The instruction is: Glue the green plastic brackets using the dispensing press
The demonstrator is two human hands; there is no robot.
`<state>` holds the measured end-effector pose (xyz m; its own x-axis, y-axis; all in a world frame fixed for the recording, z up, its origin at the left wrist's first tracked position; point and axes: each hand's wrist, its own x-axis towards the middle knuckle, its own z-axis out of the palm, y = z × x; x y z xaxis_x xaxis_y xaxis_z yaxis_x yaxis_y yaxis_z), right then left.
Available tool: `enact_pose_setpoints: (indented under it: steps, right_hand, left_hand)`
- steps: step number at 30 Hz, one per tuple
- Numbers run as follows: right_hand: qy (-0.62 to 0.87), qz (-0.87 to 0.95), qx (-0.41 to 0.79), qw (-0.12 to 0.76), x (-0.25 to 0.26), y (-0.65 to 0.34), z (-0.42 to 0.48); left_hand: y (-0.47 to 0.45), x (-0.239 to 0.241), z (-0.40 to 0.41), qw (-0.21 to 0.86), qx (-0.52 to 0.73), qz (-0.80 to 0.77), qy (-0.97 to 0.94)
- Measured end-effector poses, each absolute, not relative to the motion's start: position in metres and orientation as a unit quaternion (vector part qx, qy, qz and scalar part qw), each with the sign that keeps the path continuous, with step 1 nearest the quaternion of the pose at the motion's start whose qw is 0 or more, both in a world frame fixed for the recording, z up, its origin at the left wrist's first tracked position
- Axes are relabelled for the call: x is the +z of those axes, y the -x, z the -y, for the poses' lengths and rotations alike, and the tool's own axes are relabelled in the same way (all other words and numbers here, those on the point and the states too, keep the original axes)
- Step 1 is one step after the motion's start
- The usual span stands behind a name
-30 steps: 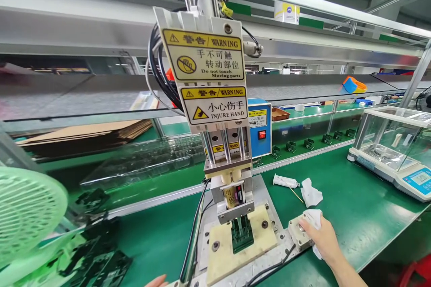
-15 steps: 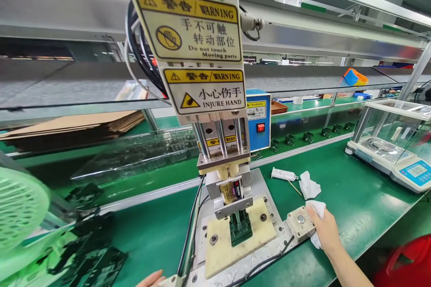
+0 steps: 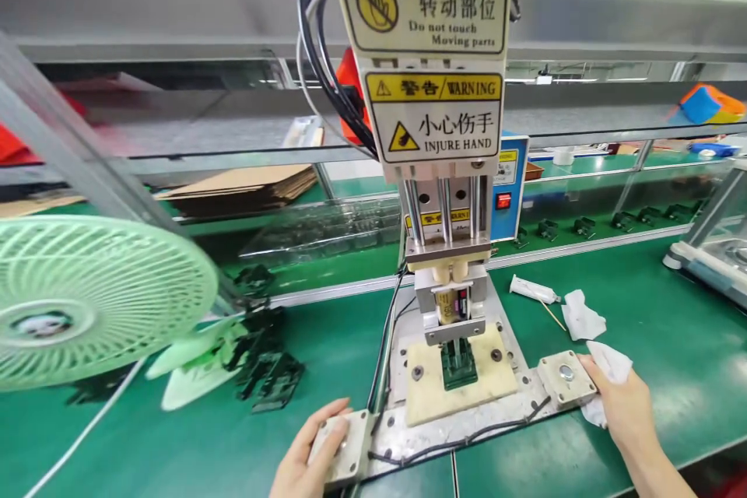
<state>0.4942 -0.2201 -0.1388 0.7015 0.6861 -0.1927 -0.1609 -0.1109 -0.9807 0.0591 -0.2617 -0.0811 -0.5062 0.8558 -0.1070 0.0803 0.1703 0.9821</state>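
White, crinkly tissue (image 3: 610,362) sits in the right hand (image 3: 627,408), with the fingers curled around it. That hand is at the edge of the right box (image 3: 552,380), and the box's round button is not covered. The left hand (image 3: 309,455) lies on the left box (image 3: 352,451), thumb on top and fingers a bit apart; I cannot tell if they squeeze or push. The tissue looks light and soft, easy to pinch anywhere, but it could tear. Both boxes look hard and stuck to the metal base (image 3: 402,428), so they are best held by their sides. Under the press (image 3: 447,250), a dark green part (image 3: 459,366) sits in the pale plate (image 3: 435,401). It looks light and stiff, with thin bits that may snap, so its outer sides are best to hold.
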Motion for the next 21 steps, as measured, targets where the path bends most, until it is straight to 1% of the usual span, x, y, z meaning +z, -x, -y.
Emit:
enact_pose_setpoints:
  steps: [6,12,16,21]
  right_hand:
    - [0.682,0.211,0.287,0.639,-0.122,-0.492,0.230]
    - [0.623,0.235,0.311,0.678,-0.101,-0.488,0.233]
    - [0.629,0.253,0.261,0.687,-0.099,-0.488,0.232]
    - [0.629,0.280,0.231,0.687,-0.100,-0.489,0.233]
  left_hand:
    - [-0.050,-0.092,0.259,0.416,0.535,-0.662,-0.320]
    - [-0.064,-0.079,0.261,0.420,0.555,-0.665,-0.271]
    - [-0.077,-0.066,0.262,0.418,0.576,-0.661,-0.240]
    - [-0.080,-0.062,0.265,0.406,0.583,-0.661,-0.242]
